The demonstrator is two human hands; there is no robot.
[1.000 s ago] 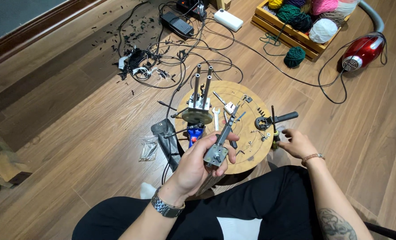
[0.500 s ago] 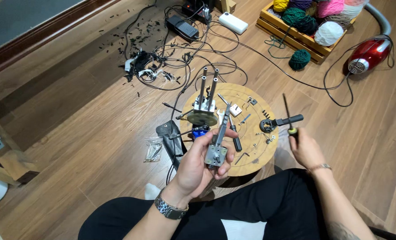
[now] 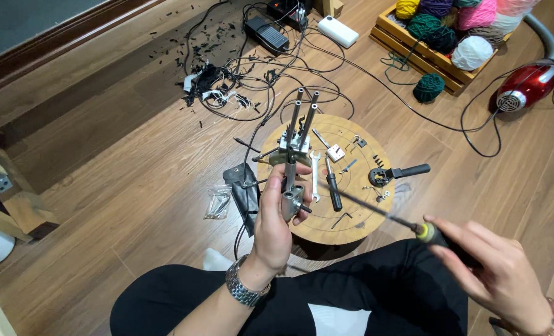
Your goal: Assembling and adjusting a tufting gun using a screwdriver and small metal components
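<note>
My left hand (image 3: 274, 218) holds a grey metal block assembly (image 3: 291, 200) upright over the near edge of a small round wooden table (image 3: 358, 219). My right hand (image 3: 494, 270) grips a long thin screwdriver (image 3: 376, 210) by its yellow and black handle. The shaft points left and its tip reaches the metal block. On the table behind stands a metal frame with two upright rods (image 3: 299, 127).
The table holds a small wrench (image 3: 315, 177), a black-handled driver (image 3: 332, 185), a hex key (image 3: 341, 219), a black-handled tool (image 3: 398, 173) and small screws. A black pouch (image 3: 247, 191) and a bag of screws (image 3: 218, 203) lie left. Cables, a yarn crate (image 3: 451, 28) and a red vacuum (image 3: 526, 88) lie beyond.
My right hand picked up the screwdriver from the table's right side, drew back toward me and aimed its tip at the block. My left hand turned the block upright.
</note>
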